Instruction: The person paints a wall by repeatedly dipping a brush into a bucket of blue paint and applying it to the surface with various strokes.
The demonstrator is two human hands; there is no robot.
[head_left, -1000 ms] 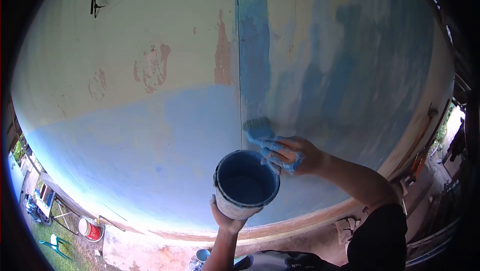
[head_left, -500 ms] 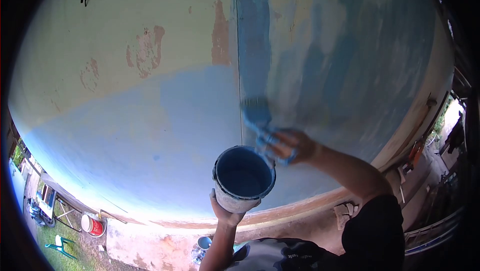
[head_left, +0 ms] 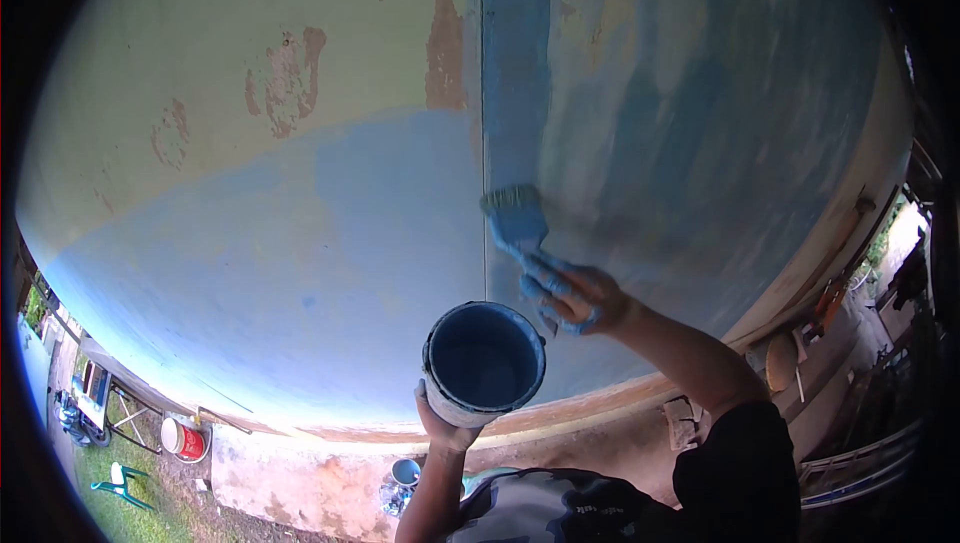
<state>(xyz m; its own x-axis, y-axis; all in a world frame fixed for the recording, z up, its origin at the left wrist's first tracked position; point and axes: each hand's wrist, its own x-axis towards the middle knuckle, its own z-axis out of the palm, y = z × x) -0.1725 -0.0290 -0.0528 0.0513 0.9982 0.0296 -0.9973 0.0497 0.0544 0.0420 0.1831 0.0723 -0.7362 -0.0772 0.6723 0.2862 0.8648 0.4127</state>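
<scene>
- Your right hand (head_left: 575, 298) is raised in front of the wall (head_left: 300, 243), its fingers smeared with blue paint; its grip is closed around the handle of the paintbrush (head_left: 515, 218).
- The paintbrush points up and slightly left from that hand, and its blue-loaded bristles lie against the wall just right of the vertical seam (head_left: 483, 143).
- Your left hand (head_left: 445, 428) is below it, with its grip wrapped around the bottom of the paint bucket (head_left: 483, 358), holding it from underneath.
- The paint bucket sits upright with its open mouth towards you. The inside is coated blue, and the rim is just below and left of your right hand.
- Left of the seam, the lower wall is pale blue and the upper part is cream, with brownish peeled patches (head_left: 285, 83).
- Right of the seam, the wall carries darker, streaky blue strokes.
- Far below on the ground, at lower left, stand a red bucket (head_left: 182, 438) and a green chair (head_left: 120, 488).
- A small tin (head_left: 405, 471) stands near the foot of the wall, beside your left forearm as the view shows it.
</scene>
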